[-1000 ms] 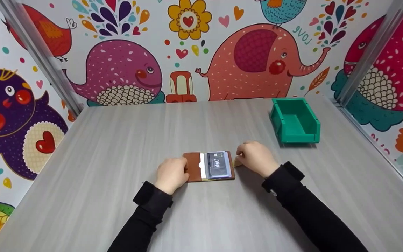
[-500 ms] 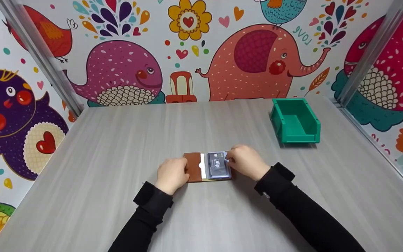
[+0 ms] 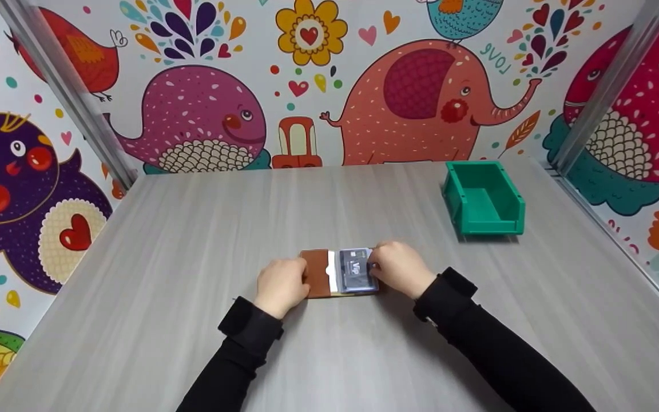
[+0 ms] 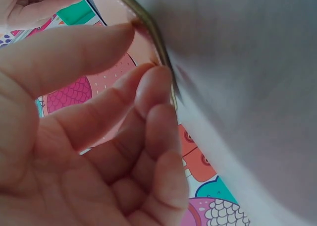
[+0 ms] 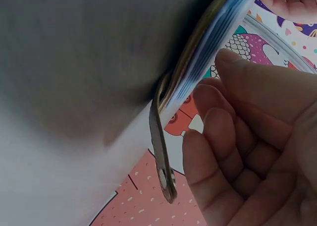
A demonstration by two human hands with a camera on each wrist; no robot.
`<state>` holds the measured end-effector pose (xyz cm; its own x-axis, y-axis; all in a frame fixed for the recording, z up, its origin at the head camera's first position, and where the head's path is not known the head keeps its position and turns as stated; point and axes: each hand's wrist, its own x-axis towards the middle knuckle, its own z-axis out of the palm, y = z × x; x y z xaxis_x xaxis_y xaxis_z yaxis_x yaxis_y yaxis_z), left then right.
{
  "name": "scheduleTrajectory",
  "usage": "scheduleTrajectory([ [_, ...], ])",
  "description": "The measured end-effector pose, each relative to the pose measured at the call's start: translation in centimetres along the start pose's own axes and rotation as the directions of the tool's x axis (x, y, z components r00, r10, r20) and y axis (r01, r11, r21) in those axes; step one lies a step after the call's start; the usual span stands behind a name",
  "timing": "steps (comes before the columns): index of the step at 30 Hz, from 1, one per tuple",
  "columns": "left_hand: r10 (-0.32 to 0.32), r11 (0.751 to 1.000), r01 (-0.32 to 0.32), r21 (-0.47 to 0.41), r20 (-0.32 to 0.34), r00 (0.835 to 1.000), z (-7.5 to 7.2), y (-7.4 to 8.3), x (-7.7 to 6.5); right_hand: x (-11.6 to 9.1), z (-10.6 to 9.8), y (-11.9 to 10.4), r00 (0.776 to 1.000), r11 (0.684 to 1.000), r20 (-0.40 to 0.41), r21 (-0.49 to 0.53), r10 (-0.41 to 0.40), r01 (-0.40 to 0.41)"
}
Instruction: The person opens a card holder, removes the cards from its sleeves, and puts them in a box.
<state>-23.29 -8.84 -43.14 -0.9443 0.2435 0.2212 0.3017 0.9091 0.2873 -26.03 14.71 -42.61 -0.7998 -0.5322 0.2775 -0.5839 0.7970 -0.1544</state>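
Lying open on the bench, the brown card holder is showing a dark "Vip" card, while the left hand is pinching its left edge between thumb and fingertips. The right hand is holding its fingers curled at the edge of the clear sleeves, thumb near forefinger, though whether it is gripping one cannot be told. A snap strap is sticking out beside that hand, and a green bin is standing farther back.
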Motion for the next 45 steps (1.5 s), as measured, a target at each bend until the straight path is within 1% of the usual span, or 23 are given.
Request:
scheduleTrajectory([
  [10,0.011,1.000,-0.011,-0.002,-0.015,1.000,0.0,0.0,-0.1,-0.1,0.1,-0.1,0.999,0.999,0.034,0.021,0.027,-0.028],
  [16,0.025,1.000,-0.025,-0.013,-0.014,1.000,-0.1,0.0,-0.1,0.0,0.2,0.1,0.998,0.997,0.046,0.063,0.048,-0.051],
  [19,0.020,1.000,-0.020,-0.014,-0.004,1.000,0.0,-0.1,0.0,0.0,0.3,0.1,0.998,0.996,0.035,0.077,0.043,-0.046],
  [23,0.012,1.000,-0.012,-0.006,0.003,1.000,0.0,-0.1,0.1,0.0,0.2,0.1,0.997,0.995,0.048,0.084,0.056,-0.060],
  [26,0.008,1.000,-0.008,0.000,-0.002,1.000,-0.1,0.0,0.1,0.1,0.1,0.0,0.995,0.993,0.069,0.089,0.074,-0.080],
  [29,-0.001,1.000,0.001,0.005,-0.011,1.000,-0.2,0.2,0.1,0.1,0.1,0.0,0.995,0.992,0.071,0.093,0.077,-0.083],
  [33,-0.001,1.000,0.001,-0.005,-0.033,0.999,-0.3,0.5,0.2,0.1,0.1,0.0,0.995,0.993,0.073,0.087,0.074,-0.080],
  [37,0.023,1.000,-0.024,-0.020,-0.057,0.998,-0.3,1.0,0.4,0.2,0.0,0.0,0.995,0.994,0.078,0.087,0.066,-0.072],
  [45,0.056,0.998,-0.057,-0.012,-0.079,0.995,0.0,2.8,1.1,0.2,0.1,0.0,0.994,0.992,0.086,0.092,0.073,-0.081],
])
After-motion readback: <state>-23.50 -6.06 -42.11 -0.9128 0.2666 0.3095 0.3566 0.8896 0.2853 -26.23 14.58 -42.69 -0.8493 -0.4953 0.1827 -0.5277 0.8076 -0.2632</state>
